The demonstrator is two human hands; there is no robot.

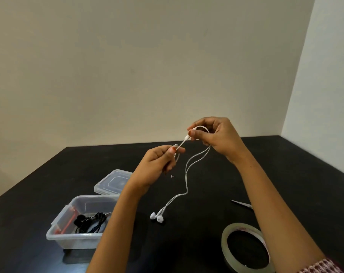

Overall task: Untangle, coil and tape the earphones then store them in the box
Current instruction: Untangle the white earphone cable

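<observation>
Head view: both hands, left hand (161, 162) and right hand (216, 134), have fingers pinched shut on the white wired earphones (187, 174) above the black counter (206, 194).

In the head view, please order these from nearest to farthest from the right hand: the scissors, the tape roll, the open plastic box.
From the right hand:
1. Scissors, on the table below it, at the right.
2. Tape roll, nearer the camera, at the right.
3. Open plastic box, far across at the left.
</observation>
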